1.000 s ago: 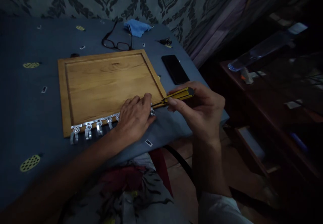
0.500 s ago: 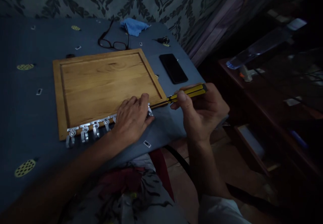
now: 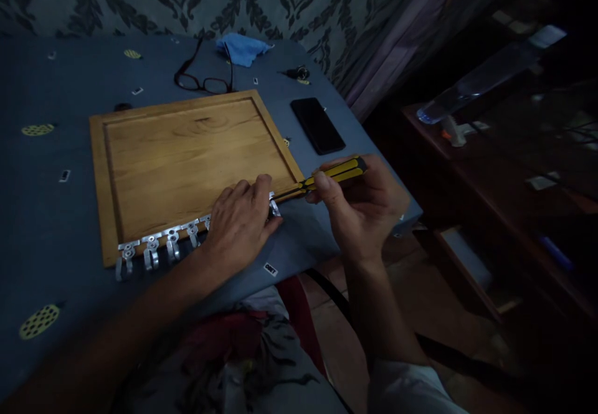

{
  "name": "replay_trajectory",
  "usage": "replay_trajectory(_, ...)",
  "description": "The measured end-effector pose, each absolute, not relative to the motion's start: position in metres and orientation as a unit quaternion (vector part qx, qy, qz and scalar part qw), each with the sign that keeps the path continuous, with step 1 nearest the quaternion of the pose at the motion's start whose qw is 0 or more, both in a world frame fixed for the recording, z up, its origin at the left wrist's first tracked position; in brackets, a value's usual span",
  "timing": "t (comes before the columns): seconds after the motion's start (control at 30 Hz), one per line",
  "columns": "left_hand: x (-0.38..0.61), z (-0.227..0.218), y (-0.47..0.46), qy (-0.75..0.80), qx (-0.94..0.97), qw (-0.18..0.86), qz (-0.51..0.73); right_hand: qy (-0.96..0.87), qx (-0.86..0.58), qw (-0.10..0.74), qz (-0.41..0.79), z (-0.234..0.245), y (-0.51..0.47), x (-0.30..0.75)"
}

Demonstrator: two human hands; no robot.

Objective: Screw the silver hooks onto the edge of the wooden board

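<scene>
A framed wooden board (image 3: 196, 152) lies flat on the table, with a metal hook rail (image 3: 171, 235) along its near edge. My left hand (image 3: 238, 218) is closed over the rail's right part, fingers on top and thumb below, and covers several hooks. Between the fingers and thumb of my right hand (image 3: 359, 205) is a screwdriver (image 3: 339, 172) with a yellow and black handle. It lies nearly level, its shaft pointing left along the board's near edge toward the rail's right end. Whether the tip touches a screw cannot be made out.
Behind the board are eyeglasses (image 3: 203, 83), a blue cloth (image 3: 243, 48) and a small dark object with a thin tip (image 3: 296, 73). A black phone (image 3: 317, 126) lies right of the board. A clear bottle (image 3: 486, 78) is over the dark red furniture (image 3: 490, 183) at right.
The view has shifted a little, so most things sit slightly further left. My right hand and the screwdriver have edged left toward the rail; my left hand keeps its hold.
</scene>
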State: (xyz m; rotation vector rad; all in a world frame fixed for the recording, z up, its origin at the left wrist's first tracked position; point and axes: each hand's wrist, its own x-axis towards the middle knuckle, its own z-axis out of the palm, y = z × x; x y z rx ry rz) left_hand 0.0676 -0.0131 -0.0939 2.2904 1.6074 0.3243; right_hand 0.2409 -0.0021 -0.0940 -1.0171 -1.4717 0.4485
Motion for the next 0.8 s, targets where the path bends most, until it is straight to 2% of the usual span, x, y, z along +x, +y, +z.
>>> replay_trajectory(0.17,0.068,-0.093,-0.013,0.563,0.803,0.166,0.107,-0.65,-0.471,0.557,0.213,-0.085,-0.004,0.241)
replay_trajectory(0.4,0.068,-0.091,-0.013,0.57,0.799,0.166,0.099,-0.694,-0.434,0.487,0.305,-0.065,-0.006,0.248)
replay_trajectory(0.8,0.069,-0.092,-0.014,0.572,0.798,0.162,0.103,-0.684,-0.458,0.544,0.163,-0.085,-0.003,0.239)
